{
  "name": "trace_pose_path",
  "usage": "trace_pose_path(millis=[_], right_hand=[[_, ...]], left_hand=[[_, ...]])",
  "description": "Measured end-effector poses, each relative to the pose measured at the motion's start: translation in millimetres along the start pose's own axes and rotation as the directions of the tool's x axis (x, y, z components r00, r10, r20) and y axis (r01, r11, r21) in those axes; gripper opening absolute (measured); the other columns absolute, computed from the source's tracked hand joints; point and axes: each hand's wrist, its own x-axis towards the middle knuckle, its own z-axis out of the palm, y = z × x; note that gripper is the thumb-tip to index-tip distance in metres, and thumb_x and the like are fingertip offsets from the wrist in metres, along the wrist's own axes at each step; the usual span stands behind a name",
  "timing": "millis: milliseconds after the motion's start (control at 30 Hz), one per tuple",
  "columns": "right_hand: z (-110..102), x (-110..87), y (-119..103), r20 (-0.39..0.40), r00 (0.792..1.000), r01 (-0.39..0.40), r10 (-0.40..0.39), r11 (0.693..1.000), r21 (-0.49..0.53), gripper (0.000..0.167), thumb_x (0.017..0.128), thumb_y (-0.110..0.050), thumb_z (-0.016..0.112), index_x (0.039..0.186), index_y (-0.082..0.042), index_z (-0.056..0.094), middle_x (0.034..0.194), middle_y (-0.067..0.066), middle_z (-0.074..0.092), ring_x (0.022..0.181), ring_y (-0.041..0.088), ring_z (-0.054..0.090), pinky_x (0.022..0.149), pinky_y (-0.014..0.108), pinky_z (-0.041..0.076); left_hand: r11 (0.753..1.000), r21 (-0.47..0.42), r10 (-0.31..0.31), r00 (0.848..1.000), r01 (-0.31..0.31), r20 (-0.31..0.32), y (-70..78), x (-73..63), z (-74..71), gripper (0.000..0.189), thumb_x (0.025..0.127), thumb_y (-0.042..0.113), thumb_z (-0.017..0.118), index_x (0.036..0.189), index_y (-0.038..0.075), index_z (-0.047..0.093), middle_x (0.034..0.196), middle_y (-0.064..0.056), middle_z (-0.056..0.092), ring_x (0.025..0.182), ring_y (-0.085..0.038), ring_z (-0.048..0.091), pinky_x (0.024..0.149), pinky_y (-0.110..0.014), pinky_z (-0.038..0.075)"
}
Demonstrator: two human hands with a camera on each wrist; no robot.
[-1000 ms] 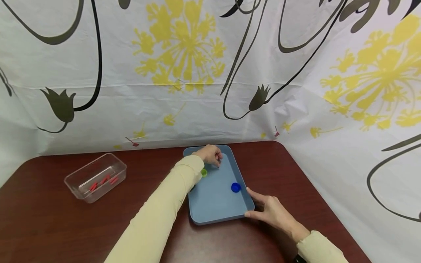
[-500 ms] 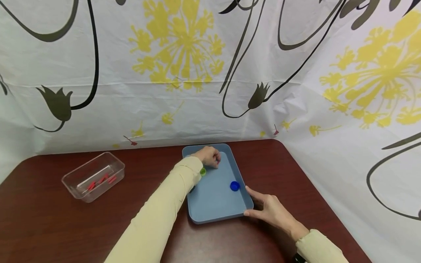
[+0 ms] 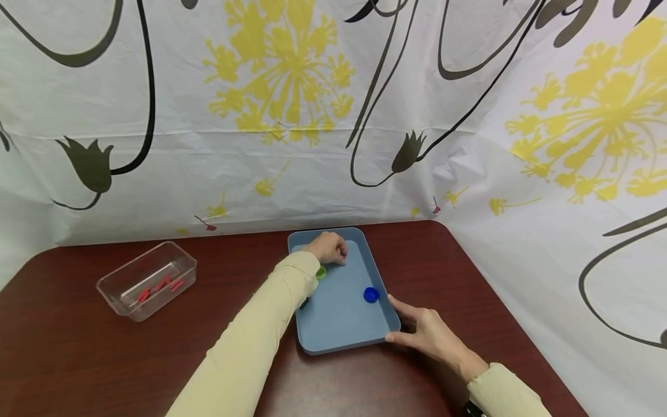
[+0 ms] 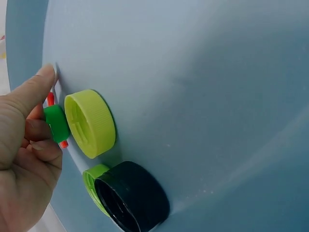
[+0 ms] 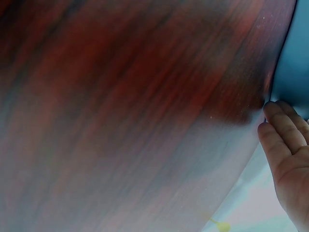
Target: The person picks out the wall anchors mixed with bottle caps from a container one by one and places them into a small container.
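My left hand is at the far end of the blue tray, fingers curled at a small red stick. Its grip is partly hidden. In the left wrist view a green cap covers the stick's middle, close against the fingers. Beside it stand a yellow-green cap, a black cap and a light green cap partly behind the black one. My right hand holds the tray's near right corner, thumb at the front rim and fingers along the side. A blue cap lies near that side.
To the left, a clear plastic box holds several red pieces. Dark wooden table surrounds the tray. A patterned white sheet hangs behind the table and along its right side.
The fingertips of my left hand have come closer together, with a bit of red showing at them. My right hand stays at the tray's corner; the view shifts slightly.
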Motion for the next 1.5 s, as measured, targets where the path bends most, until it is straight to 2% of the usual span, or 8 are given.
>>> trace_pose_path(millis=[300, 500, 667, 900, 1033, 1167, 1400, 1500], right_hand=[[6, 3.8, -2, 0.020, 1.000, 0.012, -0.012, 1.000, 0.010, 0.081, 0.078, -0.042, 0.072, 0.141, -0.002, 0.041, 0.131, 0.020, 0.054, 0.108, 0.030, 0.062, 0.080, 0.029, 0.053], [8, 4.7, -1, 0.026, 0.999, 0.025, -0.024, 0.999, -0.033, 0.081, 0.078, -0.045, 0.071, 0.141, -0.002, 0.042, 0.131, 0.018, 0.054, 0.108, 0.028, 0.062, 0.081, 0.027, 0.053], [7, 5.4, 0, 0.026, 1.000, 0.005, -0.004, 1.000, -0.028, 0.081, 0.078, -0.043, 0.072, 0.141, -0.002, 0.041, 0.130, 0.022, 0.054, 0.109, 0.031, 0.061, 0.082, 0.032, 0.053], [2, 3.0, 2, 0.006, 0.999, -0.043, 0.043, 0.998, -0.050, 0.080, 0.078, -0.040, 0.073, 0.141, -0.004, 0.042, 0.131, 0.022, 0.054, 0.110, 0.033, 0.060, 0.082, 0.036, 0.052], [-1, 0.6, 2, -0.012, 0.998, -0.055, 0.054, 0.996, -0.064, 0.079, 0.078, -0.040, 0.074, 0.141, -0.004, 0.042, 0.131, 0.024, 0.053, 0.110, 0.033, 0.060, 0.081, 0.036, 0.053], [-2, 0.8, 0, -0.026, 0.998, -0.053, 0.051, 0.996, -0.072, 0.080, 0.077, -0.041, 0.074, 0.141, -0.005, 0.042, 0.131, 0.024, 0.053, 0.109, 0.033, 0.061, 0.081, 0.036, 0.053], [-2, 4.6, -5, -0.027, 0.999, -0.033, 0.031, 0.996, -0.080, 0.080, 0.077, -0.041, 0.074, 0.141, -0.004, 0.042, 0.129, 0.024, 0.055, 0.108, 0.033, 0.061, 0.081, 0.037, 0.053], [0, 6.7, -7, -0.026, 0.999, -0.023, 0.021, 0.997, -0.079, 0.080, 0.077, -0.041, 0.074, 0.141, -0.004, 0.042, 0.129, 0.024, 0.055, 0.108, 0.033, 0.061, 0.081, 0.037, 0.053]], left_hand=[[0.991, -0.125, -0.052, 0.998, 0.046, -0.046, -3.7, -11.7, -7.0, 0.015, 0.084, 0.017, 0.072, 0.096, 0.008, 0.071, 0.074, -0.001, 0.064, 0.064, -0.007, 0.051, 0.060, -0.018, 0.042], [0.963, -0.267, -0.056, 0.994, 0.030, -0.093, -2.8, -26.6, -24.8, 0.020, 0.087, 0.017, 0.068, 0.103, 0.004, 0.069, 0.088, -0.010, 0.069, 0.071, -0.014, 0.058, 0.065, -0.020, 0.045], [0.918, -0.397, -0.088, 0.985, 0.022, -0.149, -6.1, -48.1, -47.1, 0.027, 0.090, 0.023, 0.065, 0.110, 0.005, 0.066, 0.098, -0.009, 0.065, 0.082, -0.016, 0.055, 0.071, -0.025, 0.046], [0.853, -0.522, -0.165, 0.957, 0.015, -0.241, -33.1, -96.6, -76.6, 0.032, 0.092, 0.028, 0.062, 0.116, 0.007, 0.063, 0.107, -0.015, 0.063, 0.094, -0.024, 0.058, 0.080, -0.036, 0.047], [0.855, -0.516, -0.242, 0.922, 0.055, -0.302, -57.2, -134.6, -92.8, 0.035, 0.092, 0.030, 0.061, 0.120, 0.008, 0.061, 0.115, -0.013, 0.063, 0.106, -0.028, 0.058, 0.088, -0.043, 0.047], [0.880, -0.451, -0.330, 0.877, 0.152, -0.349, -86.4, -181.7, -108.7, 0.040, 0.093, 0.034, 0.059, 0.122, 0.006, 0.060, 0.116, -0.017, 0.062, 0.103, -0.029, 0.058, 0.084, -0.040, 0.046], [0.885, -0.299, -0.455, 0.798, 0.357, -0.394, -131.1, -259.7, -115.8, 0.041, 0.091, 0.036, 0.061, 0.115, 0.002, 0.063, 0.093, -0.015, 0.064, 0.074, -0.018, 0.053, 0.063, -0.030, 0.043], [0.874, -0.252, -0.485, 0.780, 0.416, -0.395, -142.9, -280.4, -111.7, 0.038, 0.089, 0.028, 0.065, 0.111, -0.003, 0.063, 0.084, -0.013, 0.065, 0.066, -0.014, 0.052, 0.058, -0.028, 0.042]])
